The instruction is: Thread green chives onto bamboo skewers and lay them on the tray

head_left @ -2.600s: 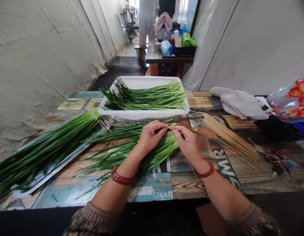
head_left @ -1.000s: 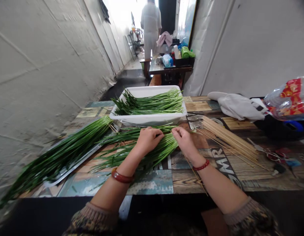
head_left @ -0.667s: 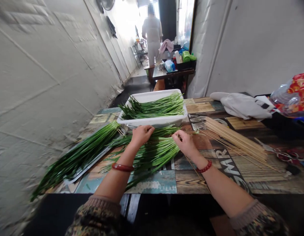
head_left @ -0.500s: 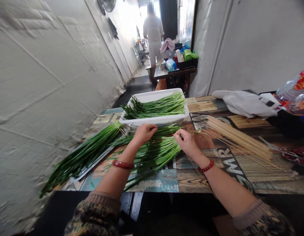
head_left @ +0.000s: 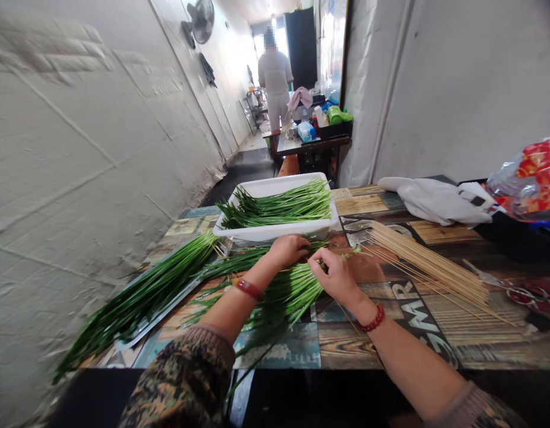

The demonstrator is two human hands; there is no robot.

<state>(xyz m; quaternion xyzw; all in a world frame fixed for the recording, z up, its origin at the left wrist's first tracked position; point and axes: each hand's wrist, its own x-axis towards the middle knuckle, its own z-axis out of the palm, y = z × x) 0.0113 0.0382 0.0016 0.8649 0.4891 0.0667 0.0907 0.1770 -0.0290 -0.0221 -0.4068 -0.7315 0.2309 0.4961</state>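
In front of me a loose bunch of garlic chives (head_left: 288, 291) lies on the table, pale ends to the right. My right hand (head_left: 335, 274) is closed at those pale ends, the fingers wrapped round them. A thin stick shows below that hand, running toward the table's front edge. My left hand (head_left: 289, 251) is just left of it with fingers curled together over a smaller pile of chives (head_left: 234, 263); what they hold, if anything, is hidden. Behind both hands stands a white tub (head_left: 275, 229) with more chives inside.
A thick bundle of chives (head_left: 141, 303) lies on a tray at the left. Wooden skewers (head_left: 430, 261) are spread on the right, with scissors (head_left: 520, 291) beyond them. A white cloth cap (head_left: 435, 199) and a red plastic bag (head_left: 533, 175) sit behind. A person (head_left: 275, 74) stands far back.
My left hand has moved right, close beside my right hand. The right hand stays at the pale chive ends. The whole view has shifted slightly downward in the picture.
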